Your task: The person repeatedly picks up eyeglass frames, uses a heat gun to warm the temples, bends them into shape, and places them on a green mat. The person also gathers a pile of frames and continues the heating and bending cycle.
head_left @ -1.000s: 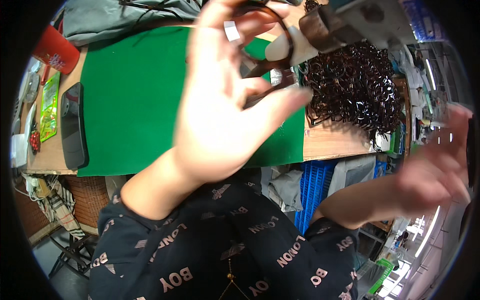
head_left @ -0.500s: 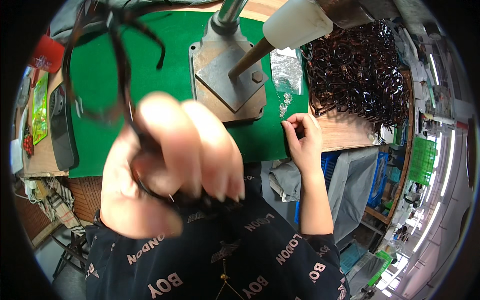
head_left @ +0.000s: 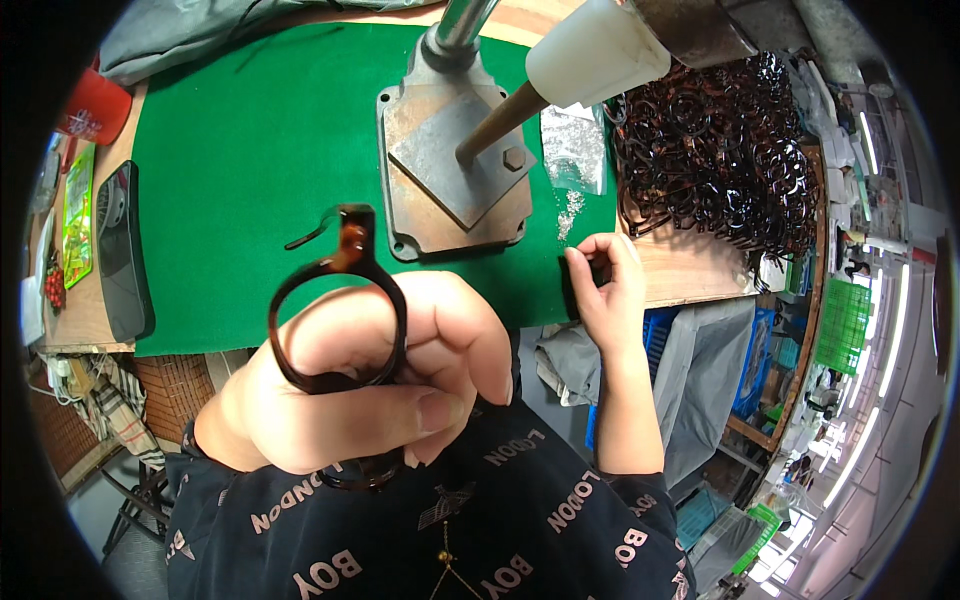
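The left hand (head_left: 365,425) is curled, thumb and fingers closed around a tortoiseshell eyeglass frame (head_left: 353,255). The frame is raised near the wearer's chest, one rim showing on the 11 o'clock side of the hand, in front of the fingers, and part of the other rim below the thumb at 6 o'clock. Its long axis therefore runs roughly 12 to 6 o'clock, with a hinge end pointing to 12. A thin dark piece reaches from that end toward 8 o'clock; it is probably a temple seen foreshortened.

The right hand (head_left: 612,285) lies at 2 o'clock from the left, well apart from the frame, which sits between 8 and 9 o'clock of it. Its thumb and forefinger are drawn together at the mat's edge; whether they grip anything cannot be told.

Small clear bits (head_left: 570,212) are scattered just beside those fingertips at 11 o'clock, and a clear plastic bag (head_left: 575,155) lies at 12 from them. All this rests on a green mat (head_left: 250,150), as does a metal press (head_left: 408,200), at 1 o'clock from the left hand. A heap of dark brown frames (head_left: 715,160) stands at 1 o'clock from the right hand. A black phone (head_left: 122,255) lies at 10 o'clock from the left hand, a yellow-green packet (head_left: 77,220) beyond it, and a red cup (head_left: 100,105) between 10 and 11.
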A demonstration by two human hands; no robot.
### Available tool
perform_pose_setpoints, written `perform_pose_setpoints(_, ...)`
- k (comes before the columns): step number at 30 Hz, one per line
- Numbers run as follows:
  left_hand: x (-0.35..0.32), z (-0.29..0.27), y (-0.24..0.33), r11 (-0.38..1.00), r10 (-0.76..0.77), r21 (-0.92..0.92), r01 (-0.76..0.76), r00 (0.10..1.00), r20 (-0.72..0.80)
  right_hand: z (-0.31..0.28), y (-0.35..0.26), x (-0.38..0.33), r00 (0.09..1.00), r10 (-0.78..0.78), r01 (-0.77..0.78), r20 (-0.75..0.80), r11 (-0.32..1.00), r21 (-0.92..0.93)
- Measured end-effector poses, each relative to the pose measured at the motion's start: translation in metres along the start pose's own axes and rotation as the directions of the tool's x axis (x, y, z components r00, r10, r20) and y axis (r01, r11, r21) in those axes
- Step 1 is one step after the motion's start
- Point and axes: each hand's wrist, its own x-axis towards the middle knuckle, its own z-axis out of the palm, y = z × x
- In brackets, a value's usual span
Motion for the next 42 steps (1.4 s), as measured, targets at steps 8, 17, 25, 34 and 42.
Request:
perform_pose_setpoints(8,0.003,-0.011,-0.006,0.990,-0.109,0.106,0.089,0.975,0.195,-0.010,0.008,-0.002,0.994,-0.057,0.057,0.098,0.998,0.011)
perform_pose_setpoints(17,0.007,-0.012,-0.008,0.982,-0.162,0.129,0.135,0.961,0.226,-0.005,0.004,0.003,0.963,-0.246,0.259,0.112,0.958,-0.121)
perform_pose_setpoints(25,0.009,-0.014,-0.012,0.969,-0.211,0.177,0.173,0.951,0.226,-0.004,0.008,-0.003,0.982,-0.181,0.182,0.051,0.983,-0.011)
perform_pose_setpoints(34,0.016,-0.012,-0.015,0.968,-0.250,0.085,0.235,0.930,0.270,-0.008,-0.011,0.009,0.930,-0.281,0.330,0.238,0.923,-0.199)
perform_pose_setpoints(42,0.013,-0.017,-0.022,0.969,-0.244,0.119,0.214,0.896,0.372,0.001,-0.100,0.023,0.881,-0.461,0.343,0.106,0.777,0.527)
